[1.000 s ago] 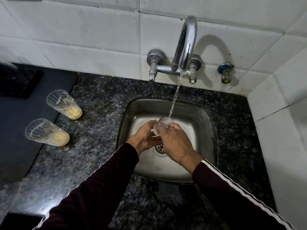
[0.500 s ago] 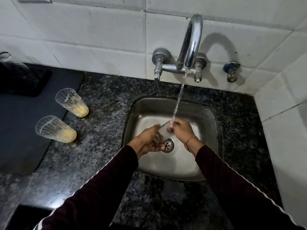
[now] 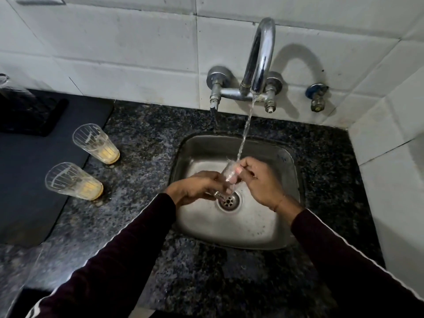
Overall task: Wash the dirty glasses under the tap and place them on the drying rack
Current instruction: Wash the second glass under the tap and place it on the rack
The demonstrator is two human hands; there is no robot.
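Note:
A clear glass [image 3: 230,174] is held over the steel sink [image 3: 284,157], under the water running from the chrome tap [image 3: 260,58]. My left hand [image 3: 197,187] grips its lower end and my right hand [image 3: 259,180] pinches its upper end with curled fingers. The stream lands on the glass between the two hands. Two dirty ribbed glasses with yellow residue stand on the counter to the left, one farther back [image 3: 96,143] and one nearer [image 3: 71,181].
The dark speckled granite counter [image 3: 137,226] surrounds the sink. A dark mat [image 3: 27,180] lies at the left, with a black tray [image 3: 29,115] and a clear glass object at its back corner. White tiled walls rise behind and to the right. A small valve [image 3: 317,97] sticks out right of the tap.
The glass went from mouth-up under the stream to held across between both hands. My hands moved apart and lower over the drain; the camera view shifted slightly.

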